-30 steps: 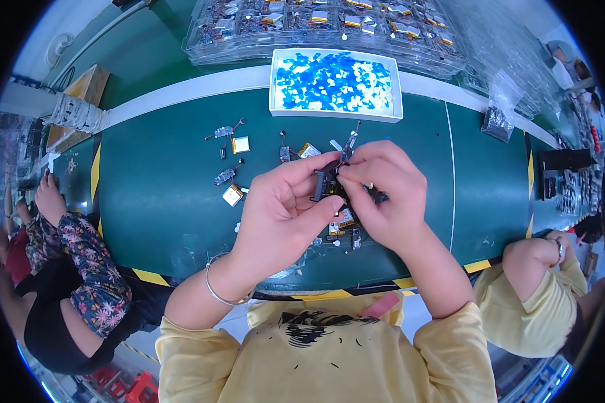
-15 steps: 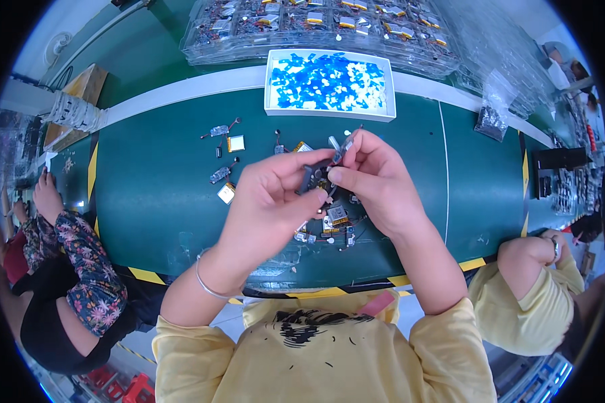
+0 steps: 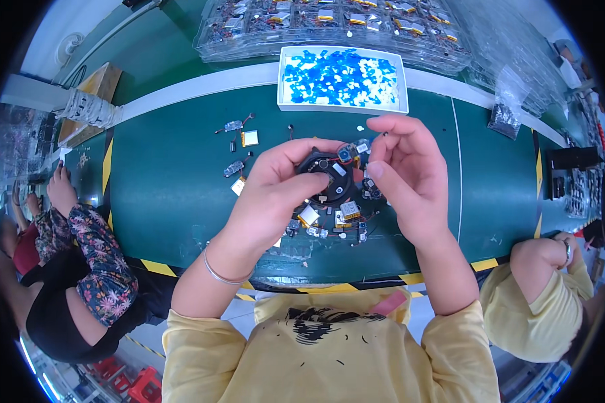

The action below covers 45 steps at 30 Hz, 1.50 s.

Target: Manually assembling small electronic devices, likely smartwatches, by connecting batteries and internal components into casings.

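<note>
My left hand (image 3: 275, 191) grips a round black plastic housing (image 3: 331, 187), its thumb pressed on the inside face. A small circuit board with wires (image 3: 351, 152) sticks out at the housing's upper right edge. Just right of that board, my right hand (image 3: 410, 171) is raised with thumb and fingers apart. A tiny dark spot shows by its fingertips; I cannot tell what it is. Beneath the hands lie several pouch batteries (image 3: 349, 210) and small wired boards (image 3: 316, 232), partly hidden. Farther left are more boards (image 3: 234, 125) and a silver battery (image 3: 250, 138).
A white box (image 3: 343, 108) of blue and white small pieces stands beyond my hands. Clear trays (image 3: 302, 23) full of wired boards and batteries are behind it. A bag of black parts (image 3: 504, 117) lies right. Co-workers sit on both sides; striped tape edges the green table (image 3: 181, 201).
The black housing has turned so its round inside face shows. My right hand has let go of the small board, opened and drawn right. The view has shifted slightly.
</note>
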Tool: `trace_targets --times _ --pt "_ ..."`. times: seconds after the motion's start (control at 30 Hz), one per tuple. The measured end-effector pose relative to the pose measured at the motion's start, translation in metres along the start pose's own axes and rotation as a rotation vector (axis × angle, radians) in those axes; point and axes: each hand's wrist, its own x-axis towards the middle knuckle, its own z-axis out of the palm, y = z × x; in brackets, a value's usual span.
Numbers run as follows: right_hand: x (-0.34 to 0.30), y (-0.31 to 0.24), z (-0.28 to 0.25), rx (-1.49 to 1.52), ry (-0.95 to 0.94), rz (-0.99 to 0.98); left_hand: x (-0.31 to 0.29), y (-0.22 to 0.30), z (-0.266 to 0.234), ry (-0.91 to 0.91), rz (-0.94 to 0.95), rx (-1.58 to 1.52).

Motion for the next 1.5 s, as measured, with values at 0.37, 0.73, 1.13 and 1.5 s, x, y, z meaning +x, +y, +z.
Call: trace_targets --times 0.37,0.73,1.13,1.5 --pt "-0.006 0.002 0.004 -0.135 0.010 0.031 0.000 0.002 0.009 -0.003 -0.074 0.195" --pt "-0.002 -0.003 0.005 -0.134 0.012 0.061 0.003 -0.005 0.006 -0.069 0.013 0.173" --pt "-0.006 -0.025 -0.196 -1.043 0.648 0.125 -0.056 0.046 0.076 -0.300 0.942 0.107" --pt "0.005 -0.017 -0.191 -1.632 0.962 0.324 -0.075 0.065 0.072 -0.422 1.062 -0.044"
